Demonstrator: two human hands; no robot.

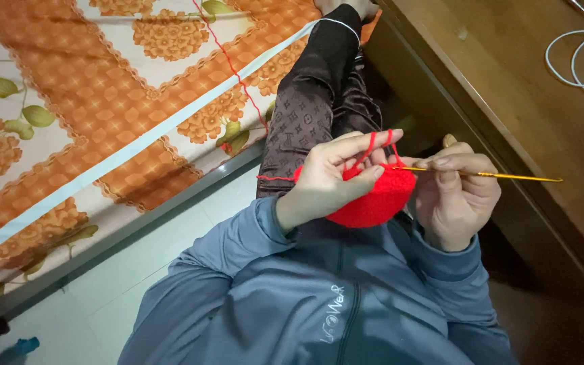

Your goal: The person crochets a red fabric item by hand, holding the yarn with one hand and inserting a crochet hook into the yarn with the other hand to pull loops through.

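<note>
My left hand (329, 177) pinches a red crocheted piece (376, 196), rounded like a small cup, with red yarn wound over its raised index finger. My right hand (455, 196) grips a thin golden crochet hook (501, 176) whose tip enters the top edge of the red piece; the hook's shaft points out to the right. A strand of red yarn (238, 74) runs from the work up across the bed. Both hands hover over my lap, above blue jacket sleeves.
A bed with an orange flowered cover (103, 101) fills the left. My leg in dark patterned trousers (319, 88) rests on it. A wooden desk (508, 81) with a white cable (576, 64) stands at the right. White floor tiles (136, 263) lie below.
</note>
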